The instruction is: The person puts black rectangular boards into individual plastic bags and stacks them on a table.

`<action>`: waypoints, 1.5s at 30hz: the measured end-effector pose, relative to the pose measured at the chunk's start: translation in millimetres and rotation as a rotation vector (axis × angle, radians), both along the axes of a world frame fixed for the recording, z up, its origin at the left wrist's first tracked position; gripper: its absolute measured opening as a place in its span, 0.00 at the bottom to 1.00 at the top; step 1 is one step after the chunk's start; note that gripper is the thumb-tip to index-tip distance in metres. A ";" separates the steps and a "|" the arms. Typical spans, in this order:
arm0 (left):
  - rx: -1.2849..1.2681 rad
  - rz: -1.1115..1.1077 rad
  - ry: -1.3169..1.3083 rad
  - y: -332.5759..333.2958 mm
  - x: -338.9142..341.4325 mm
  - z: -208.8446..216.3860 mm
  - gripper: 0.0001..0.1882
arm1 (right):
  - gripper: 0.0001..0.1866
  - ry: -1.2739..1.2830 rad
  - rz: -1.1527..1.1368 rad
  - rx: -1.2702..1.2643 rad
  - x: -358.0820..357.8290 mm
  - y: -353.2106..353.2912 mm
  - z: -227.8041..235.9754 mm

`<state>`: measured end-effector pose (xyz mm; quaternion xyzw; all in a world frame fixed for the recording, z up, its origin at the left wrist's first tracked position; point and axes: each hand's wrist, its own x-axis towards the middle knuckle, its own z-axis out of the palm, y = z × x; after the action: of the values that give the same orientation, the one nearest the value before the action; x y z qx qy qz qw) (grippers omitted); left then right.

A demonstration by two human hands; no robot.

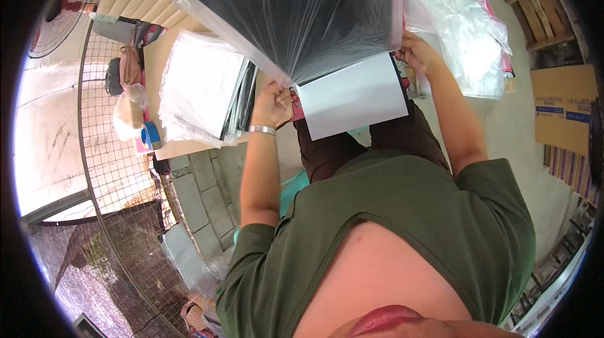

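Observation:
A clear plastic bag is stretched over a dark board in front of me, with creases fanning out from its near left corner. From the bag's near edge juts a white sheet with a black right border, over my lap. My left hand, a silver band at its wrist, pinches the bag's near left corner. At the right edge my right hand has its fingers closed on the bag's opening. Whether it also grips the board is hidden.
To the left lies a stack of bagged white and black boards. A pile of clear plastic bags sits at the right. Further out are a wire mesh panel, a fan, a cardboard box and a wooden pallet.

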<state>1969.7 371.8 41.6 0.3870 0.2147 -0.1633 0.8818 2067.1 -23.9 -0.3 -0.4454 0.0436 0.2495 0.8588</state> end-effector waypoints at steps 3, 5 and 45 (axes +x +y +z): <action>-0.016 0.114 -0.060 -24.5 -20.7 -22.2 0.04 | 0.14 0.001 -0.111 -0.181 -21.8 9.4 19.6; 0.151 0.105 -0.126 -27.2 -23.0 -24.0 0.05 | 0.15 -0.036 -0.090 -0.491 -23.7 21.9 37.1; 0.947 0.617 0.238 144.4 -97.2 -8.2 0.16 | 0.33 -0.087 -0.359 -1.701 -115.1 -102.9 28.6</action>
<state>1872.5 516.2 33.4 0.6378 0.4652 0.1730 0.5890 1952.0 -126.8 28.3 -0.9314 0.2518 -0.0243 0.2618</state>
